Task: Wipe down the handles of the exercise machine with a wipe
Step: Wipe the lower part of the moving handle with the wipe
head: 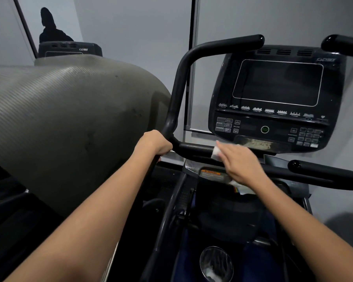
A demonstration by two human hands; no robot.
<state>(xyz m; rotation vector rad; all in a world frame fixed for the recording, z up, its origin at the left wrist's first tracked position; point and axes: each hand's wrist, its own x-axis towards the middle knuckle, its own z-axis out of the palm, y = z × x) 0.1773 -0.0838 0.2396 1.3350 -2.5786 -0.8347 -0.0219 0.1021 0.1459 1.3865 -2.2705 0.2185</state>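
The left hand (155,142) is curled tight round the bend of the black handle (176,92), steadying it. The right hand (239,162) lies flat, fingers nearly straight, pressing a white wipe (216,152) onto the crossbar (194,148) just below the console (273,98); the wipe's edge peeks out beyond the fingertips. To do this well, I'd say wrap the wipe further round the bar so the underside gets cleaned, then draw it along toward the left hand and shift that grip so the spot beneath it is not missed. The upper handles look untouched from here, though I cannot be sure. A big grey ribbed mat (59,119) leans close on the left, plain grey walls behind.
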